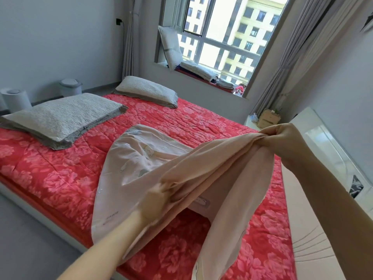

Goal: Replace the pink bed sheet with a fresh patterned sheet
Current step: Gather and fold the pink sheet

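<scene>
Spanning above the bed (60,178), patterned sheet (201,158) is clenched in left hand (159,196) and right hand (282,138).

2 grey pillows (60,116) (148,90) on bed (191,118), 1 patterned sheet (137,164), 2 hands (159,201) (282,138).

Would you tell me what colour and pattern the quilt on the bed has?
The quilt is red with pink flowers, seen in the head view.

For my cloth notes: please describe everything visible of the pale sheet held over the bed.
The patterned sheet is pale peach-pink cloth with small white and grey cartoon prints. It is bunched and partly unfolded: the right hand pinches folds high, the blurred left hand grips a fold lower, and its far part rests on the red floral quilt.
</scene>
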Available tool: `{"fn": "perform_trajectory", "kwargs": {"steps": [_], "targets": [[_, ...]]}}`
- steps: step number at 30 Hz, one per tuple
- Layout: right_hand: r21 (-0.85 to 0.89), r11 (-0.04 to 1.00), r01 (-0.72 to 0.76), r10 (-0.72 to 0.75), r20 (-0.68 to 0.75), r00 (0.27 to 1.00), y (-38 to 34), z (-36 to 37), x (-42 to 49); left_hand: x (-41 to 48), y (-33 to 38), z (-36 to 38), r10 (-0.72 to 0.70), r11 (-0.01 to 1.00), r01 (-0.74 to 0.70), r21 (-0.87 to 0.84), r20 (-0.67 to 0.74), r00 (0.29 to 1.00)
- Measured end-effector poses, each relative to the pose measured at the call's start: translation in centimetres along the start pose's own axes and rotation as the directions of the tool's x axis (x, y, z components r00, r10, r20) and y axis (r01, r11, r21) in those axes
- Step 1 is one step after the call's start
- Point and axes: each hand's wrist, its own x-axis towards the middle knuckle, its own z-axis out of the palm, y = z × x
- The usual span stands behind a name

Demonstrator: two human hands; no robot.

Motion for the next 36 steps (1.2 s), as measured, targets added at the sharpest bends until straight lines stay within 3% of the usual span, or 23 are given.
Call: {"fn": "perform_trajectory", "kwargs": {"steps": [2, 4, 5, 9, 11, 14, 17, 20, 24, 29, 33, 36], "targets": [[-0.007, 1.0, -0.011, 0.011, -0.001, 1.0, -0.2, 0.2, 0.0, -1.1, -0.5, 1.9, 0.071, 0.996, -0.072, -0.057, -0.01, 0.997], [-0.022, 1.0, -0.018, 0.018, 0.004, 1.0, -0.4, 0.5, 0.2, -1.2, -1.0, 3.1, 0.047, 0.999, -0.046, 0.02, -0.039, 0.998], [-0.022, 0.999, -0.025, 0.025, -0.002, 1.0, -0.4, 0.6, 0.4, -1.1, -1.5, 3.8, 0.045, 0.997, -0.047, 0.056, 0.022, 0.999], [0.034, 0.996, -0.078, 0.08, -0.053, 0.995, -0.4, 0.8, 1.2, -0.5, -2.3, 5.4, -0.054, 0.996, 0.05, 0.068, 0.051, 0.997], [0.047, 0.996, -0.081, 0.084, -0.06, 0.995, -0.4, 0.6, 1.7, 0.0, -2.5, 5.6, -0.032, 0.997, 0.027, 0.079, 0.061, 0.998], [0.015, 0.997, -0.082, 0.083, -0.102, 0.991, 0.3, 0.0, 2.7, 0.0, -3.0, 4.3, -0.03, 0.996, 0.034, -0.079, 0.045, 0.999], [-0.058, 0.996, -0.073, 0.062, -0.173, 0.983, 1.7, -0.5, 3.9, -1.5, -4.8, 0.4, -0.129, 0.97, 0.113, -0.214, -0.063, 0.99], [-0.318, 0.945, 0.078, -0.101, -0.056, 0.993, 2.8, -0.4, 4.2, -2.6, -6.6, -5.7, -0.27, 0.925, 0.202, -0.321, -0.184, 0.945], [-0.436, 0.871, 0.228, -0.231, 0.048, 0.972, 2.9, 0.1, 3.2, -1.7, -7.5, -11.4, -0.238, 0.971, 0.21, -0.116, -0.371, 0.898], [-0.344, 0.91, 0.23, -0.241, 0.009, 0.97, 0.4, 0.5, 2.9, -2.4, -8.3, -8.0, -0.331, 0.912, 0.383, 0.147, -0.288, 0.899], [-0.243, 0.953, 0.178, -0.193, -0.038, 0.98, -2.0, 0.6, 3.5, -3.2, -5.6, -4.3, -0.285, 0.953, 0.291, 0.09, -0.073, 0.956], [-0.19, 0.972, 0.139, -0.153, -0.059, 0.987, -3.5, 0.2, 4.1, -3.6, -4.4, -2.2, -0.266, 0.963, 0.268, 0.033, -0.056, 0.962]]}}
